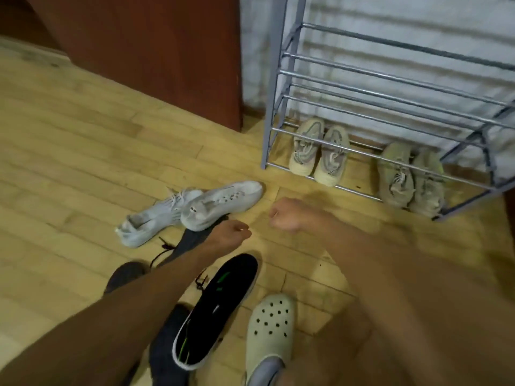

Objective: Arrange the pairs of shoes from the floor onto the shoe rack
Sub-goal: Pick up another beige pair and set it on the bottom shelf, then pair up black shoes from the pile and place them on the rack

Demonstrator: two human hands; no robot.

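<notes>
A grey metal shoe rack [281,62] stands at the upper right against a white wall. On its lowest tier rest a beige-grey pair of sneakers [320,151] and an olive pair of sneakers [409,179]. On the floor lie a white pair of sneakers [195,210], a black shoe with a white sole and green marks [217,310], and dark grey shoes [125,274] partly hidden under my left arm. My left hand [228,235] hovers just below the white pair, fingers curled, holding nothing. My right hand [287,215] is a loose fist above bare floor, also holding nothing.
A pale green clog [271,330] is worn on a foot at the bottom centre. A red-brown wooden cabinet [156,51] stands at the upper left beside the rack. The floor is light wooden planks. The rack's upper tiers hold nothing.
</notes>
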